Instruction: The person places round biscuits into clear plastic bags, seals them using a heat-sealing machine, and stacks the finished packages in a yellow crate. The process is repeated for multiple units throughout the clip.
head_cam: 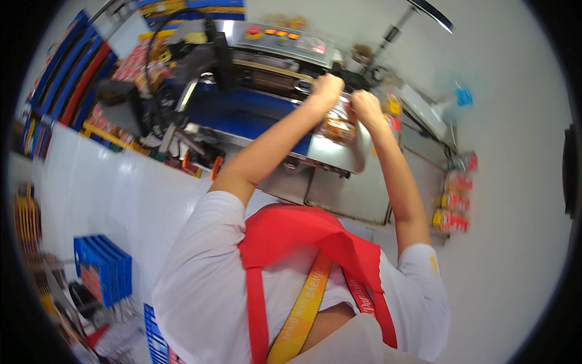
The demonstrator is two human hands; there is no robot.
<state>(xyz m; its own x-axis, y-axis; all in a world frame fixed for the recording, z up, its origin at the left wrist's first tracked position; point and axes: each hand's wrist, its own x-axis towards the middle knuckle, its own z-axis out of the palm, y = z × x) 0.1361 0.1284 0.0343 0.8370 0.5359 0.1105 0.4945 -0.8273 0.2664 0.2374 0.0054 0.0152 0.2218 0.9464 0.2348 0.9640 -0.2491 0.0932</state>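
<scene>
A clear plastic bag with brown, bread-like contents rests on the metal end plate of a conveyor sealing machine. My left hand is closed at the upper left of the bag, beside the machine's sealing head. Just to its right, my right hand grips the upper right part of the bag. Both hands appear to pinch the bag's top, though the fingertips are hidden behind the knuckles. The blue conveyor belt runs left from the plate, below a control panel with lit displays and a red button.
Several packaged loaves stand on a ledge at right. A lamp arm rises behind the machine. Blue and red crates are stacked at left, near a black cable. More blue crates stand on the floor.
</scene>
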